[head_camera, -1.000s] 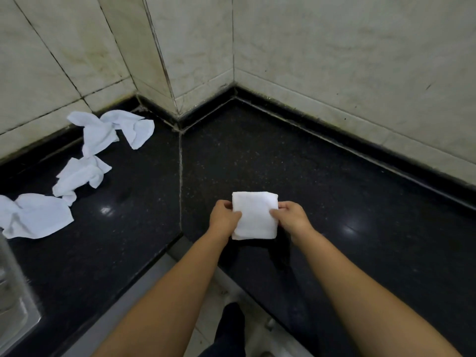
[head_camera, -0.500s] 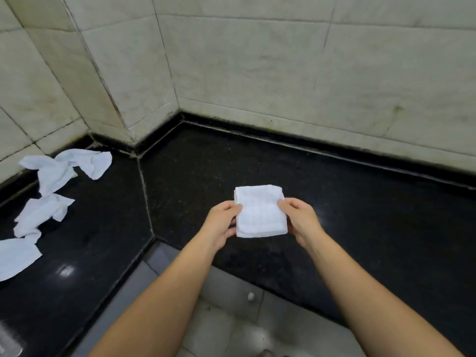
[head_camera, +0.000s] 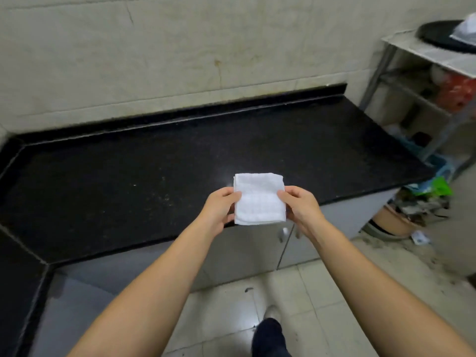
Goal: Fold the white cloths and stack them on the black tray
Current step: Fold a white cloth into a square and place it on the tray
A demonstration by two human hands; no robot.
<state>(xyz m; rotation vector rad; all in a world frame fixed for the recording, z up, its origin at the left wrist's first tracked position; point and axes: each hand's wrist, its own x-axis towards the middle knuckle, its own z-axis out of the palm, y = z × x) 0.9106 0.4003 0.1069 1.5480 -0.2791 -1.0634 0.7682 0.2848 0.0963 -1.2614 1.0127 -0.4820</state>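
Head view, left hand (head_camera: 217,211), right hand (head_camera: 301,208) pinching square folded waffle-textured white cloth (head_camera: 259,199)

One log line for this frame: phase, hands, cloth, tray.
phase: carrying | left hand + right hand: pinch folded cloth | cloth: above counter edge | black tray: far right shelf

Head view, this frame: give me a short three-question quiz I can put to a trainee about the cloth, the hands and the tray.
1. True or false: the folded white cloth is lying flat on the black counter.
2. Which hands hold the cloth? A) left only B) right only C) both
3. Fill in: the black tray sits on a shelf rack at the far ____ of the view.

Key:
1. False. It is held up between the left hand and the right hand.
2. C. Each hand pinches one side edge.
3. Right, at the upper corner.
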